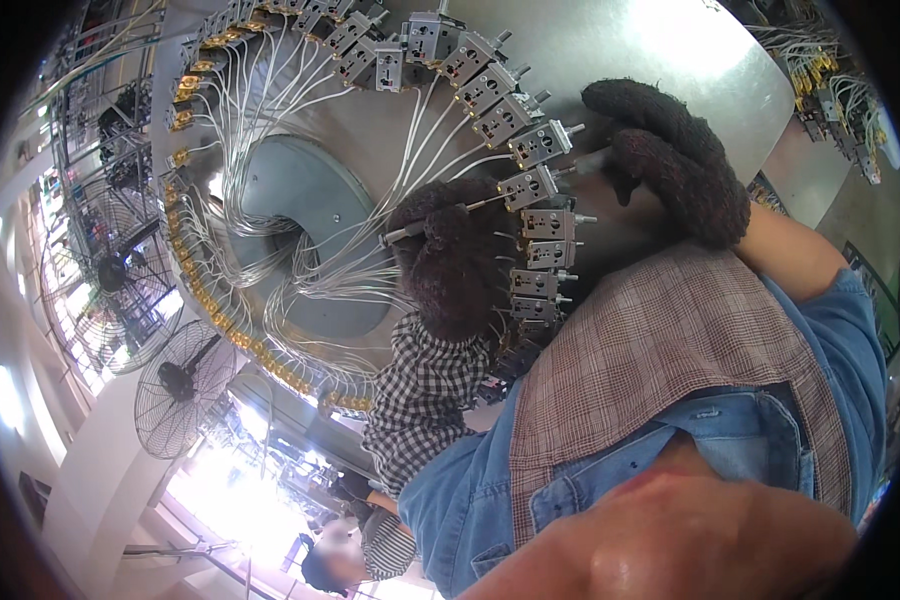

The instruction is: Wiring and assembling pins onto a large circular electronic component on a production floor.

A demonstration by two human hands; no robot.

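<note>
My left hand [448,265], in a dark knitted glove, is inside the ring of metal fixture blocks among the white wires [255,110]. Its fingers close on a slim metal rod-like tool [405,234], whose thin end points at a metal block [528,188] on the ring's right side. Outside the ring, my right hand [685,160], gloved alike, has its thumb and fingers curled round a small grey piece [594,160]. That piece lies close to the pin on the outer side of the same block; whether they touch I cannot tell.
More metal blocks [488,85] line the ring's edge, and brass-coloured fittings [215,300] follow its left side. A grey hub [310,185] gathers the wires at the centre. Standing fans [178,382] are at left. Another person [385,545] works at lower left. Wired parts [835,100] hang at upper right.
</note>
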